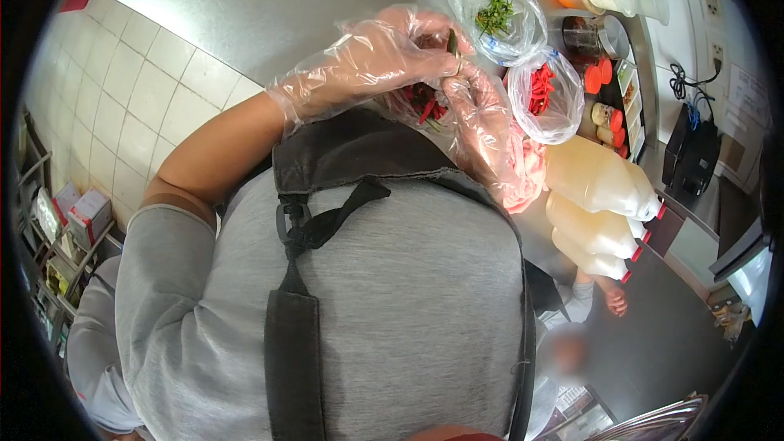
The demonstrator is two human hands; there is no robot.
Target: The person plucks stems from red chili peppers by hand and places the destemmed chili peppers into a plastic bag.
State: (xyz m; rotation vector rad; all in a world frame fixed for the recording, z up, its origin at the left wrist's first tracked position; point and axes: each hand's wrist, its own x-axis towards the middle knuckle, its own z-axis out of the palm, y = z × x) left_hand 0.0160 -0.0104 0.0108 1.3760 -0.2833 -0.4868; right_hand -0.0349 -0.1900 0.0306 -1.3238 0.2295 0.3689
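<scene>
nearby, bagged greens [494, 13], bagged red chillies [541, 88], green chilli [452, 42] in hands [392, 53]

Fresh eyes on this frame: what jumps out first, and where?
Bright red chillies in an open clear plastic bag, just right of the hands, with leafy-looking green pieces in a second bag above. Then the left hand and right hand, in shiny clear gloves, fingertips together at upper centre. Farther right, red-capped jugs of pale liquid.

Red-capped jugs [590, 173] close together; pale floor tiles [139, 143]; wall outlet [711, 2]; white-and-red carton [90, 216].
</scene>
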